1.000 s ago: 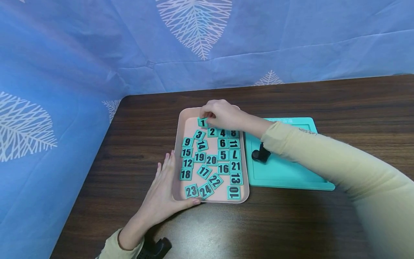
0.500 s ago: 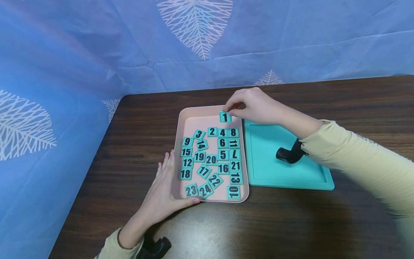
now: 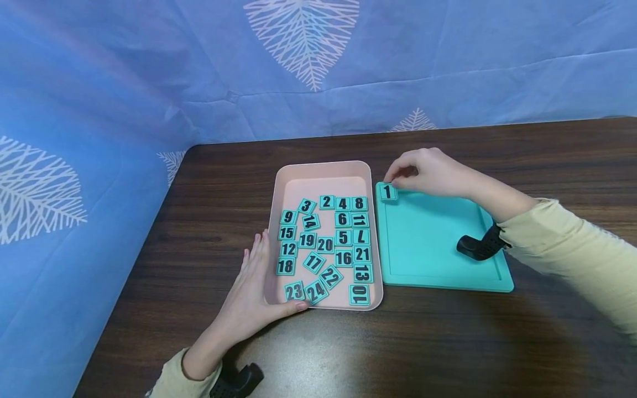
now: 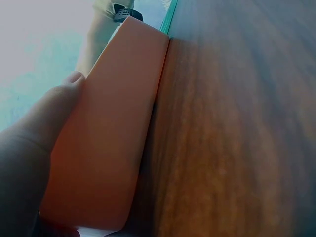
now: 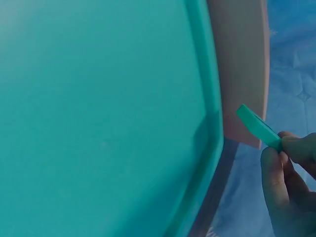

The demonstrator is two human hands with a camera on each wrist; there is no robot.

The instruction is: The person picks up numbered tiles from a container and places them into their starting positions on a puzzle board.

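Head view: pink tray point(image 3: 322, 172) on the desk point(image 3: 398, 342) holds loose numbered tiles point(image 3: 324, 246); left hand point(image 3: 249, 298) lies flat-fingered against its side. Right hand point(image 3: 432, 172) pinches tile 1 point(image 3: 387, 192) over the far left corner of the teal board point(image 3: 438, 243). Left wrist view: only the tray's outer wall point(image 4: 113, 138) and thumb. Right wrist view: tile 1 point(image 5: 257, 126) edge-on, raised above the board's rim point(image 5: 205, 98).

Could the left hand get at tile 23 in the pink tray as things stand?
Probably yes: the left hand rests against the pink tray beside tile 23, which lies uncovered near that edge.
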